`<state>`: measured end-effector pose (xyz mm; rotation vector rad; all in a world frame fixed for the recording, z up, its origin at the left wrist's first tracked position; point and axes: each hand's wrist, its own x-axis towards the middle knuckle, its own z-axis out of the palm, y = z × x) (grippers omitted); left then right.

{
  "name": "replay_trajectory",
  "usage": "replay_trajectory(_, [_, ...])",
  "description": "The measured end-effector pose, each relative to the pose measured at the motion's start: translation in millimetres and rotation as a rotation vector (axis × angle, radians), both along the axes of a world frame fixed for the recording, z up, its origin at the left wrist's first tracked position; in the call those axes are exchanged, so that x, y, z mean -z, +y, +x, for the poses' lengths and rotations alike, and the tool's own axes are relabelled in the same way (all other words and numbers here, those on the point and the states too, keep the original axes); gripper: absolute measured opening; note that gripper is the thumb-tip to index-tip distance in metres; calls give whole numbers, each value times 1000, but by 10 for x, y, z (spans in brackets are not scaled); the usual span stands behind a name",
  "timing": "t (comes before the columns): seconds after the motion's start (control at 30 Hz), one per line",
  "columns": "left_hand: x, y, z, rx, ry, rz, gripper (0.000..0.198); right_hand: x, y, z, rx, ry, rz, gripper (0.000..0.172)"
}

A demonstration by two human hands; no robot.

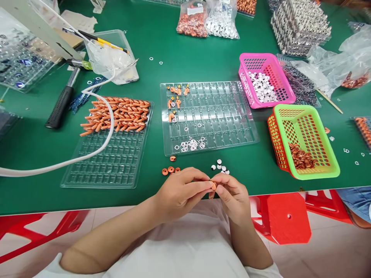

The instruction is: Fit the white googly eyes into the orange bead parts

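Observation:
My left hand (181,193) and my right hand (237,199) meet at the table's front edge. Both pinch a small orange plastic part (213,185) between their fingertips; its underside is hidden by the fingers. Several round orange parts (171,169) lie just beyond my left hand. Beyond my right hand is a small group of white caps (223,168). Farther forward, a clear compartment tray (208,116) holds a few orange assembled pieces (175,90) at its upper left and a heap of white rings (193,144) near its front.
At left, orange tubular parts (118,114) cover the back of another clear tray (101,162), crossed by a white hose (108,135). A hammer (62,100) lies beyond. At right stand a pink basket (245,90) of white caps and a green basket (324,144) of orange-brown parts.

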<state>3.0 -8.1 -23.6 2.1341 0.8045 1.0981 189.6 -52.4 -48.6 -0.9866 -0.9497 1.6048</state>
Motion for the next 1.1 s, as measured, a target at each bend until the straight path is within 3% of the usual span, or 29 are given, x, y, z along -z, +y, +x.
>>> replay_trajectory(1.1, [-39,-55,-8,-24,-21,-19,20,-44,19,-31,14,-73,141,19])
